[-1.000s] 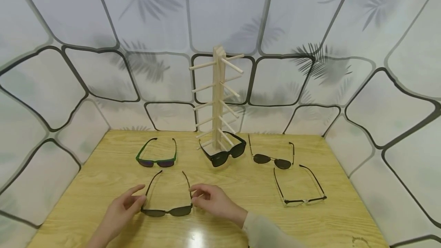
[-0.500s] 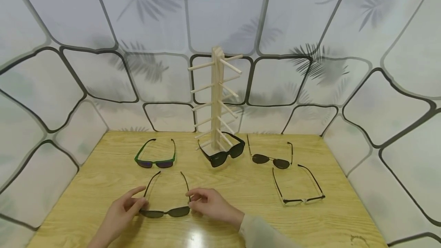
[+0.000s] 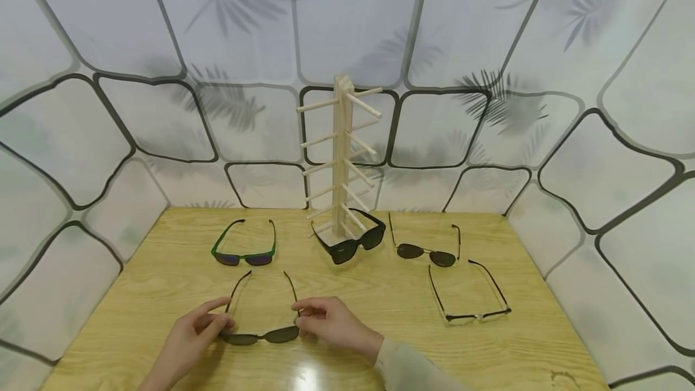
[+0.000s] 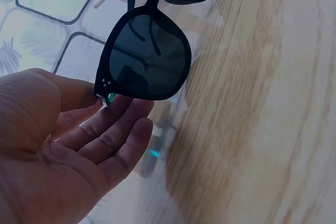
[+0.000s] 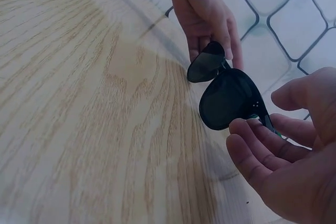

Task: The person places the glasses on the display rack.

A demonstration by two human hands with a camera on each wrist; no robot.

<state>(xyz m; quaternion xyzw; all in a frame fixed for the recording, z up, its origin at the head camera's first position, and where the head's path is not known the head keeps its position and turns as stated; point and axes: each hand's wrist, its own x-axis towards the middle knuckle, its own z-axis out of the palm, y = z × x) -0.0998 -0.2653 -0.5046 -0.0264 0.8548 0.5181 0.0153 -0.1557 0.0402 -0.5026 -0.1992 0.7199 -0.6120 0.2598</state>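
Black sunglasses (image 3: 282, 335) with dark lenses lie at the front left, arms spread open and pointing away from the person. At their left hinge, my left hand (image 3: 192, 340) grips the frame between thumb and fingers. My right hand (image 3: 339, 327) holds the opposite corner, its fingers curled about the hinge and the start of the arm. Seen from the right wrist, the right thumb stands a little off the frame, while the fingertips lie against the hinge of the sunglasses (image 5: 228, 103). The left wrist view shows the left lens of the sunglasses (image 4: 149, 59) upright above the wood.
A wooden peg rack (image 3: 341, 162) stands at the back middle, with black sunglasses (image 3: 346, 250) at its foot. Green-framed sunglasses (image 3: 244, 259) lie back left. To the right lie aviator sunglasses (image 3: 426, 253) and clear-lens eyeglasses (image 3: 478, 317). Patterned cloth walls (image 3: 624, 228) surround the table.
My right fingers have shifted slightly left and inward on the sunglasses' hinge, and my left fingertips slightly over the other corner. The sunglasses stay nearly where they were; the view shifts a little.
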